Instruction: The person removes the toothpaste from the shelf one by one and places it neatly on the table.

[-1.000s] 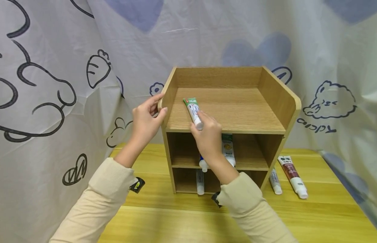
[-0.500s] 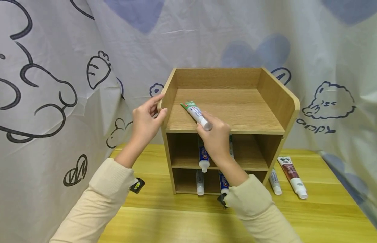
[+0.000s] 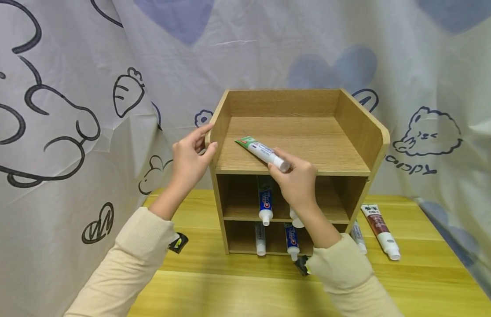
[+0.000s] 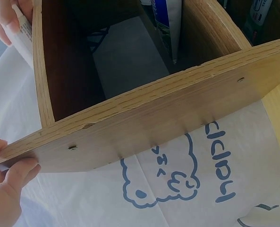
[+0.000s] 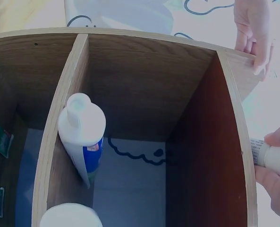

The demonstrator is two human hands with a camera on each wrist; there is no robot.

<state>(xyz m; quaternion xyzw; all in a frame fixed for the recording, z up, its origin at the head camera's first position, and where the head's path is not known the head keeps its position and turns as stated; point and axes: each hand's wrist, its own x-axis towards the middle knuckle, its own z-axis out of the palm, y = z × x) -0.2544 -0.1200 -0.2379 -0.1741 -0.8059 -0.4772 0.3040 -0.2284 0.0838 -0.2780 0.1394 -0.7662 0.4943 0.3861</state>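
Note:
My left hand (image 3: 192,154) grips the front edge of the left side panel of a small wooden shelf (image 3: 301,132); the left wrist view shows its thumb and fingers on either side of the panel corner. Over the top board, my right hand (image 3: 294,178) holds a green and white toothpaste tube (image 3: 261,152) near its white cap. The tube slants, its green end toward the back left. In the middle compartment lies a blue toothpaste tube (image 3: 265,202), cap outward. Beside it, a white-capped tube (image 3: 296,218) is partly hidden behind my right wrist.
The bottom compartment holds a grey tube (image 3: 260,240) and another blue tube (image 3: 291,240). On the table (image 3: 214,286), right of the shelf, lie a maroon and white tube (image 3: 380,231) and a smaller pale tube (image 3: 358,237). A printed curtain (image 3: 150,44) hangs behind and at the left.
My right hand has moved right and slightly toward the front with the toothpaste tube, which has turned from nearly lengthwise to a flatter slant. My left hand has stayed on the panel.

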